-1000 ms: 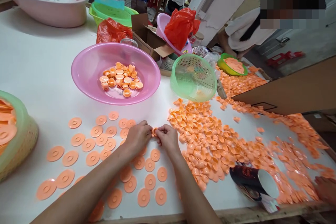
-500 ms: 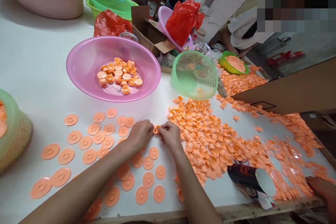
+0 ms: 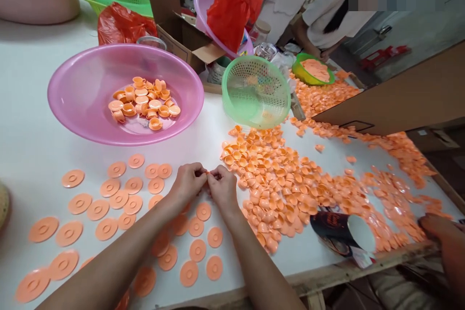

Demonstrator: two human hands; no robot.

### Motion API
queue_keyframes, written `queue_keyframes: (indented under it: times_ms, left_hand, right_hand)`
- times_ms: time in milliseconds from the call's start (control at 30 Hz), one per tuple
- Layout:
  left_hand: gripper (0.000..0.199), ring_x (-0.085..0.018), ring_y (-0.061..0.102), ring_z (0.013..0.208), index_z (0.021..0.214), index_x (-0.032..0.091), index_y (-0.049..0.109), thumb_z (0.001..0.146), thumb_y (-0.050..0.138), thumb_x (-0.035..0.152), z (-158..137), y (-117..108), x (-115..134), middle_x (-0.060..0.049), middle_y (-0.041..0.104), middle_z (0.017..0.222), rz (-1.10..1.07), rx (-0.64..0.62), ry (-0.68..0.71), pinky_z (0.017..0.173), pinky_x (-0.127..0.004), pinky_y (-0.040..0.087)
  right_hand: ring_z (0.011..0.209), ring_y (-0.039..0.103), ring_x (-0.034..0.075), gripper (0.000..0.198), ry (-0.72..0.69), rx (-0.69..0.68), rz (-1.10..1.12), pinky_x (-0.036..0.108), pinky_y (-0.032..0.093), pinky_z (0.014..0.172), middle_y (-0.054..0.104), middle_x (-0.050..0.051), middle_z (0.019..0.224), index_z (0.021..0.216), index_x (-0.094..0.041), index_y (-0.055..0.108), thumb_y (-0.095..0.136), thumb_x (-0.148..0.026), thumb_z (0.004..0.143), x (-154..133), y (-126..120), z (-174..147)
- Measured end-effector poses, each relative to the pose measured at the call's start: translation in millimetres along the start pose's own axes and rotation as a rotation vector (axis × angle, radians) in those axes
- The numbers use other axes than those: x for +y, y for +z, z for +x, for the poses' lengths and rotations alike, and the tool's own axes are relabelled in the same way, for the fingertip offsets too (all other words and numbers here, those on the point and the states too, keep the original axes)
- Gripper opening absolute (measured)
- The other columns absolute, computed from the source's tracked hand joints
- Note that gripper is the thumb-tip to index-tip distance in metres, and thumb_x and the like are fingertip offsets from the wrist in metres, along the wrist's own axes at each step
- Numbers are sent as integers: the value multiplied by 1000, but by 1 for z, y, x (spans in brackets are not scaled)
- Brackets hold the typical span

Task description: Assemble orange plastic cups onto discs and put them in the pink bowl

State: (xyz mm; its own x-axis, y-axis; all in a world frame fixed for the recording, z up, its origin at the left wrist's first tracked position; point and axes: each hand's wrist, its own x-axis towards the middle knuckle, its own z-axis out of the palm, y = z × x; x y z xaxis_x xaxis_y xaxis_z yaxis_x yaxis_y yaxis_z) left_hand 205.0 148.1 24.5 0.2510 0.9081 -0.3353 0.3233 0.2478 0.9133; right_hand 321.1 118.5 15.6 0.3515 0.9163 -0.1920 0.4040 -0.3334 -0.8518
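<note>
Over the white table, my left hand (image 3: 188,181) and my right hand (image 3: 222,188) meet fingertip to fingertip, both closed in a pinch on one small orange toy cup (image 3: 207,172). Fingers cover most of that cup. Loose orange toy saucers (image 3: 97,209), flat discs with a raised ring, are spread around and left of my forearms. Just right of my right hand lies a large heap of orange toy cups (image 3: 269,174). Beyond my hands, a pink-purple basin (image 3: 80,101) holds several cups joined to saucers (image 3: 141,100).
A green perforated basket (image 3: 254,92) stands behind the heap. A dark paper cup (image 3: 332,230) lies on its side near the front edge, close to another person's hand (image 3: 436,227). A cardboard sheet (image 3: 395,92) rises at right. An open carton (image 3: 185,34) stands behind the basin.
The view has shifted, so the basin and saucers sit further left. My hands have drawn closer together, and the cup between them is now more covered by my fingers.
</note>
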Motion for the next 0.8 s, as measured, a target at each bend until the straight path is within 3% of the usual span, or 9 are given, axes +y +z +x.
queue_keyframes:
  times_ms: [133,200,300,400,467,533,633,733,800]
  left_hand:
    - [13,-9,51,41,66,16,61,70,50,11,-9,1,9,4,56,50,97,32,35,42,-20,36]
    - [14,-9,51,43,67,16,63,71,50,10,-10,-13,26,4,56,50,132,87,90,45,-20,38]
    - [15,-10,54,48,78,17,67,77,52,17,-8,-65,67,4,58,54,142,306,264,51,-21,43]
    - [24,-10,55,53,99,17,68,80,59,28,-8,-129,102,4,61,62,171,669,373,56,-23,44]
    - [27,-10,54,55,100,18,68,80,62,35,-15,-155,107,3,60,63,263,792,408,58,-23,44]
    - [19,-11,53,57,84,19,69,82,60,35,-26,-159,91,3,59,60,398,661,432,59,-24,41]
    - [15,-16,55,67,69,20,66,81,58,22,-38,-134,42,-1,62,65,639,282,388,63,-28,39]
    - [10,-24,54,89,71,20,67,75,61,14,-34,-101,0,-8,66,83,869,206,292,75,-36,38]
    - [7,-27,51,96,72,20,67,75,62,16,-26,-81,-10,-10,65,90,934,204,287,79,-40,35]
  right_hand:
    - [35,49,13,18,72,-231,94,23,36,37,54,-4,44,66,-20,57,57,-36,75,-7,-22,5]
    - [36,50,13,24,46,-190,64,24,37,38,59,-1,50,71,-19,64,56,-41,77,-11,-40,15]
    - [43,55,14,22,-115,109,-123,26,41,48,63,0,56,78,-18,68,56,-37,79,-12,-61,34]
    - [48,56,14,14,-200,133,-341,26,40,54,63,0,58,76,-20,69,58,-29,76,-6,-64,46]
    - [53,56,15,12,-238,124,-457,26,38,55,63,1,60,71,-20,68,58,-26,75,-2,-60,49]
    - [62,57,17,13,-288,144,-515,27,38,58,64,3,66,67,-20,67,56,-24,73,1,-55,48]
    - [67,56,17,13,-318,163,-434,28,42,64,64,4,74,64,-20,66,56,-25,71,0,-53,42]
    - [67,58,17,13,-255,78,-234,29,45,66,65,2,71,64,-20,66,58,-28,69,-6,-53,32]
    - [66,59,17,12,-192,-18,-114,28,46,65,65,1,67,64,-20,67,59,-28,69,-10,-49,23]
